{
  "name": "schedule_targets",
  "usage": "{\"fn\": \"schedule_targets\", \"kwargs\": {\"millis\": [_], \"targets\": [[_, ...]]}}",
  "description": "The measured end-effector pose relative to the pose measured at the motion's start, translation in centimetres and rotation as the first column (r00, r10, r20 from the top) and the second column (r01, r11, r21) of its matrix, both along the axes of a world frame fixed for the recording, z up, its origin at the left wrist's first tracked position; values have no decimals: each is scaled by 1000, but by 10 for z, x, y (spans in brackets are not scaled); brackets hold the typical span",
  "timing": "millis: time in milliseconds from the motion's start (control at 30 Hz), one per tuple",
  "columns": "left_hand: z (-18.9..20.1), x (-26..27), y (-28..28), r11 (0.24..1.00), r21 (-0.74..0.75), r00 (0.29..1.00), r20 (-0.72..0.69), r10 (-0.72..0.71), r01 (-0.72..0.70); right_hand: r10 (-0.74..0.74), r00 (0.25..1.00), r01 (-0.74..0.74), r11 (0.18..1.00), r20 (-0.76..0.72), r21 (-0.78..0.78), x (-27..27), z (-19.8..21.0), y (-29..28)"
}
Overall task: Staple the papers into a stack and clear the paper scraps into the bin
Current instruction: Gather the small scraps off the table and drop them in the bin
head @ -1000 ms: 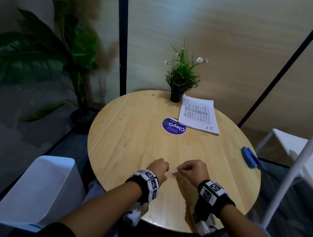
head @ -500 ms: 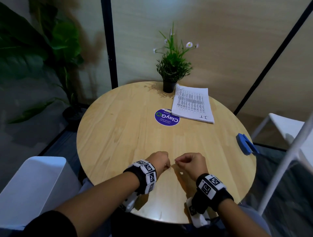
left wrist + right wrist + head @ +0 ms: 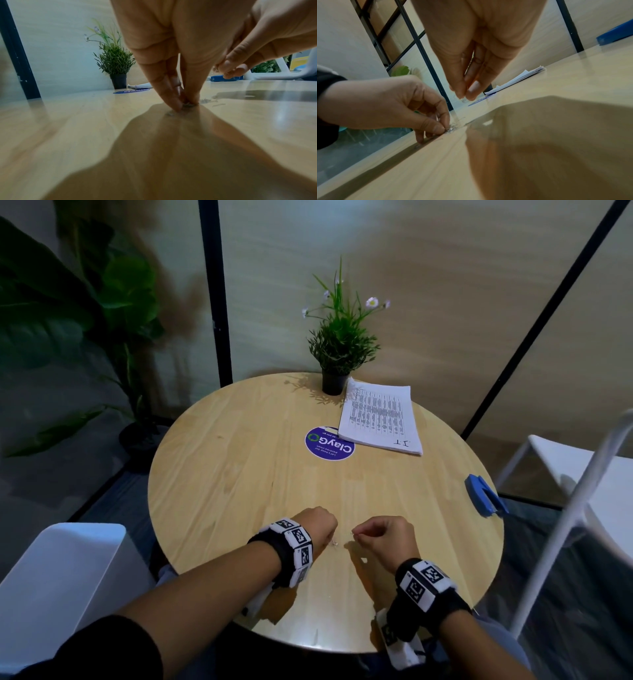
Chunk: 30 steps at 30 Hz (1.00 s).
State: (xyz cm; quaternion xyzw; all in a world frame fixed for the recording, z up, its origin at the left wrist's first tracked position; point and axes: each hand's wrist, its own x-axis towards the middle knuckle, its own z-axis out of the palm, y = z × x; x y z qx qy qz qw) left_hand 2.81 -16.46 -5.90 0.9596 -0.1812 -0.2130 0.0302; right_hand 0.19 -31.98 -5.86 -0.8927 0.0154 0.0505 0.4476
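Tiny glinting scraps (image 3: pixel 335 543) lie on the round wooden table (image 3: pixel 239 474) near its front edge. My left hand (image 3: pixel 318 529) has its fingertips (image 3: pixel 175 104) down on the tabletop and pinches at these scraps (image 3: pixel 453 126). My right hand (image 3: pixel 383 537) hovers just above the table to the right, thumb and forefinger (image 3: pixel 471 88) pinched on a small thin scrap. The stapled paper stack (image 3: pixel 380 419) lies at the far side. A blue stapler (image 3: pixel 483 494) sits at the right edge.
A small potted plant (image 3: pixel 339 350) stands at the back beside the papers, and a round blue sticker (image 3: pixel 329 444) marks the table's middle. A white chair (image 3: pixel 582 474) stands right. A white rounded object (image 3: pixel 61 577), chair or bin, is at lower left.
My right hand has lifted slightly off the table with its pinch and moved a little away from the left hand. The left hand stays down on the scraps. The head view has shifted.
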Motion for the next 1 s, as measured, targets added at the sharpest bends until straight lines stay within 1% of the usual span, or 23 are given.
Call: {"fn": "schedule_targets", "kwargs": {"millis": [67, 133, 233, 333, 400, 467, 567, 667, 767, 900, 1000], "targets": [[1, 1, 3, 999, -42, 1000, -19, 18, -18, -1, 1000, 1, 1000, 4, -11, 0, 2, -1], [3, 1, 10, 987, -146, 997, -29, 67, -71, -3, 1000, 3, 1000, 7, -22, 0, 5, -1], [11, -1, 31, 922, -348, 984, -3, 178, -168, 8, 1000, -7, 999, 3, -41, -1, 11, 7], [23, -4, 62, 848, -483, 967, 8, 255, -220, 48, 999, -48, 997, -2, -54, 0, 18, 30], [32, -9, 89, 812, -530, 952, 29, 306, -245, 101, 995, -101, 993, -1, -57, 1, 24, 54], [39, -16, 122, 790, -547, 933, 44, 358, -278, 166, 986, -165, 985, 7, -51, 3, 30, 85], [45, -32, 178, 750, -560, 900, 16, 436, -353, 283, 959, -282, 958, 23, -63, 4, 37, 143], [46, -52, 237, 704, -573, 854, 12, 521, -421, 430, 902, -425, 901, 46, -80, 0, 41, 208], [39, -77, 294, 668, -551, 794, 17, 608, -500, 568, 821, -562, 822, 60, -91, -12, 39, 274], [13, -114, 359, 572, -532, 688, -29, 725, -625, 719, 695, -709, 690, 22, -142, -30, 27, 353], [-9, -135, 392, 508, -508, 614, -54, 787, -696, 772, 636, -761, 629, 7, -160, -36, 15, 400]]}}
